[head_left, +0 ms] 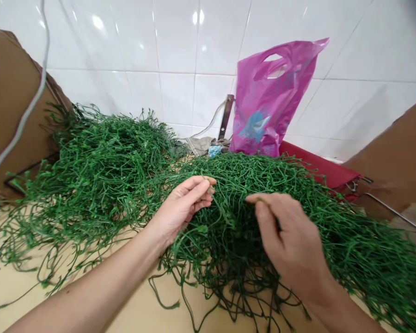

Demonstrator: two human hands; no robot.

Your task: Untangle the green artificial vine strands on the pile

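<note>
My left hand point(185, 201) is closed in a pinch, with the tip of a thin green stem between thumb and forefinger. Over the pile's right part, my right hand point(289, 231) has thumb and forefinger pressed together; a bit of green shows at the tips, too small to make out. Beneath both hands spreads a tangled heap of green plastic-looking stems point(225, 231), with small branching ends. A second heap of the same stems point(100, 157) lies to the left, touching the first.
A pink plastic bag point(273, 97) stands against the white tiled wall point(180, 41). Beside it lie a red item point(322, 166) and a metal bracket point(226, 116). Brown cardboard-like panels point(17, 88) flank both sides. A white cable point(34, 101) hangs at left.
</note>
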